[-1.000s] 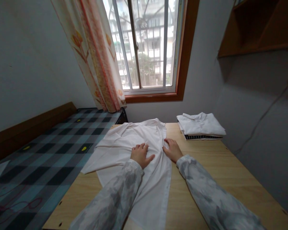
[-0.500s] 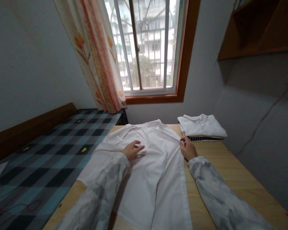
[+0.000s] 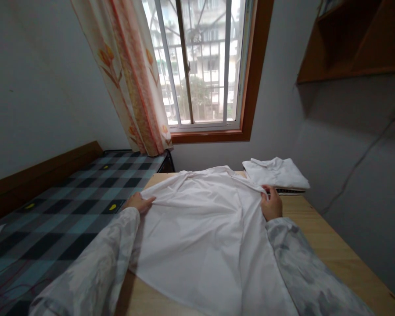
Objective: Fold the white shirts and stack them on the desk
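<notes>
A white shirt (image 3: 197,228) lies spread over the wooden table (image 3: 332,237), with creases across its upper part. Its left edge is pinched in my left hand (image 3: 139,203), the thumb on top of the cloth. My right hand (image 3: 271,203) grips the shirt's right edge near the far end, fingers closed on the fabric. Just beyond my right hand, a folded white garment (image 3: 276,172) rests on a dark, flat item at the table's far right corner.
To the left is a bed with a checked sheet (image 3: 85,210) and a wooden rail (image 3: 46,166). A floral curtain (image 3: 134,87) hangs beside the window (image 3: 204,79). A brown shelf (image 3: 355,48) is on the right wall, above a hanging cable (image 3: 358,164).
My left hand has moved left from above the shirt's middle and taken its left edge. My right hand has moved right with the cloth, and the shirt is spread wider.
</notes>
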`<state>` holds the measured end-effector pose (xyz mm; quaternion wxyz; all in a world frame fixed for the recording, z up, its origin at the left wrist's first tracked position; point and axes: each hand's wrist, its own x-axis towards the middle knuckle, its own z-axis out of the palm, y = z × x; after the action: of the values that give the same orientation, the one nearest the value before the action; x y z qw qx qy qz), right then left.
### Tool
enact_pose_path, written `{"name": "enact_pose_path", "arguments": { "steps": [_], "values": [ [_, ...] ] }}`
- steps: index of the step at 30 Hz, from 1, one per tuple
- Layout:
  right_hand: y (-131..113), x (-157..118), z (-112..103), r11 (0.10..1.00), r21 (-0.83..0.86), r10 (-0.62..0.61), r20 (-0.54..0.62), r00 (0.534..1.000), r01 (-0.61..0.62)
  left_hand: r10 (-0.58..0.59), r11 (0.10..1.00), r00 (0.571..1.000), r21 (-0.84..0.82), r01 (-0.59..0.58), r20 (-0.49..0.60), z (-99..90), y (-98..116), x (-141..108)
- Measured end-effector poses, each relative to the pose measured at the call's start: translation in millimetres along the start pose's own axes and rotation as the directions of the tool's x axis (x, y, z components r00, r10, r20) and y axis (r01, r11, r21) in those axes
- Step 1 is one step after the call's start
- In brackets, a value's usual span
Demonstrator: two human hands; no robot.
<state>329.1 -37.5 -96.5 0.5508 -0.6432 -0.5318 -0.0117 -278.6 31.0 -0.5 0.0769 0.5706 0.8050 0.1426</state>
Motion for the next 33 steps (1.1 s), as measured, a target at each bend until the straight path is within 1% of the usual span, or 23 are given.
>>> {"name": "enact_pose_path", "arguments": {
  "steps": [2, 3, 5, 7, 9, 11, 14, 15, 16, 17, 19, 20, 21, 22, 23, 24, 25, 26, 27, 28, 30, 33],
  "values": [
    [3.7, 2.0, -3.6, 1.0, -0.006, 0.029, -0.01, 1.0, -0.029, -0.062, 0.995, 0.997, 0.076, 0.065, -0.043, 3.5, -5.0, -3.6],
    [5.5, 2.8, -5.3, 0.999, -0.009, 0.041, -0.01, 0.999, -0.041, -0.073, 0.991, 0.995, 0.107, 0.08, -0.069, 4.0, -6.4, -5.6],
    [9.0, 3.9, -8.0, 0.999, -0.014, 0.047, 0.003, 0.999, -0.047, -0.052, 0.987, 0.994, 0.145, 0.065, -0.094, 2.0, -7.6, -9.5],
    [12.5, 3.9, -9.9, 0.999, -0.015, 0.041, 0.036, 0.999, -0.041, -0.012, 0.985, 0.997, 0.171, 0.026, -0.079, -3.0, -6.2, -12.4],
    [15.3, 3.1, -11.3, 0.999, -0.017, 0.04, 0.071, 0.997, -0.038, 0.03, 0.983, 1.0, 0.182, -0.028, -0.007, -8.8, -1.8, -14.9],
    [16.4, 2.1, -12.7, 0.998, -0.032, 0.055, 0.102, 0.993, -0.052, 0.083, 0.982, 0.993, 0.165, -0.097, 0.086, -13.0, 5.5, -18.4],
    [13.2, 1.7, -13.8, 0.985, -0.111, 0.15, 0.172, 0.974, -0.132, 0.175, 0.973, 0.958, 0.109, -0.204, 0.228, -13.8, 20.6, -28.2],
    [11.0, 2.4, -13.6, 0.976, -0.148, 0.189, 0.204, 0.96, -0.161, 0.209, 0.967, 0.933, 0.079, -0.241, 0.294, -13.0, 26.1, -32.0],
    [8.7, 3.5, -13.1, 0.966, -0.185, 0.221, 0.237, 0.946, -0.18, 0.241, 0.961, 0.894, 0.036, -0.274, 0.378, -12.2, 31.6, -35.4],
    [6.4, 5.2, -12.2, 0.958, -0.219, 0.243, 0.266, 0.933, -0.187, 0.269, 0.955, 0.84, -0.02, -0.295, 0.471, -11.7, 37.0, -37.9],
    [2.9, 9.9, -10.0, 0.947, -0.27, 0.253, 0.306, 0.918, -0.171, 0.316, 0.946, 0.708, -0.157, -0.282, 0.631, -12.3, 47.2, -38.7],
    [1.6, 12.7, -8.8, 0.945, -0.287, 0.247, 0.314, 0.917, -0.157, 0.332, 0.943, 0.667, -0.215, -0.254, 0.667, -13.5, 52.1, -36.8],
    [0.6, 15.6, -7.8, 0.944, -0.298, 0.238, 0.318, 0.918, -0.141, 0.34, 0.94, 0.669, -0.256, -0.225, 0.661, -14.9, 56.8, -33.6],
    [-0.6, 18.5, -6.9, 0.944, -0.306, 0.224, 0.321, 0.92, -0.123, 0.341, 0.938, 0.713, -0.279, -0.208, 0.612, -16.2, 61.5, -29.4],
    [-2.2, 21.2, -6.0, 0.944, -0.313, 0.21, 0.328, 0.921, -0.104, 0.332, 0.936, 0.785, -0.285, -0.206, 0.523, -16.9, 66.2, -24.7],
    [-4.7, 23.7, -4.9, 0.943, -0.322, 0.201, 0.337, 0.92, -0.088, 0.311, 0.938, 0.857, -0.278, -0.208, 0.41, -16.7, 71.0, -20.2],
    [-8.3, 25.9, -3.6, 0.939, -0.335, 0.2, 0.349, 0.915, -0.078, 0.274, 0.945, 0.915, -0.262, -0.198, 0.296, -15.3, 75.8, -16.2],
    [-12.9, 28.0, -1.8, 0.934, -0.35, 0.207, 0.367, 0.907, -0.072, 0.228, 0.954, 0.951, -0.245, -0.175, 0.208, -12.5, 80.7, -13.2],
    [-18.5, 30.1, 0.5, 0.93, -0.361, 0.216, 0.389, 0.895, -0.067, 0.18, 0.963, 0.97, -0.232, -0.14, 0.165, -8.5, 85.7, -11.4],
    [-24.7, 32.2, 3.4, 0.929, -0.366, 0.224, 0.413, 0.883, -0.064, 0.134, 0.97, 0.978, -0.224, -0.097, 0.157, -3.4, 90.7, -10.7],
    [-37.2, 37.2, 10.4, 0.938, -0.342, 0.219, 0.452, 0.864, -0.059, 0.07, 0.976, 0.98, -0.215, -0.029, 0.185, 8.5, 100.6, -12.2],
    [-51.6, 46.7, 20.7, 0.956, -0.287, 0.194, 0.453, 0.87, -0.063, 0.069, 0.976, 0.98, -0.217, -0.028, 0.187, 23.3, 113.7, -16.5]
  ]
}}
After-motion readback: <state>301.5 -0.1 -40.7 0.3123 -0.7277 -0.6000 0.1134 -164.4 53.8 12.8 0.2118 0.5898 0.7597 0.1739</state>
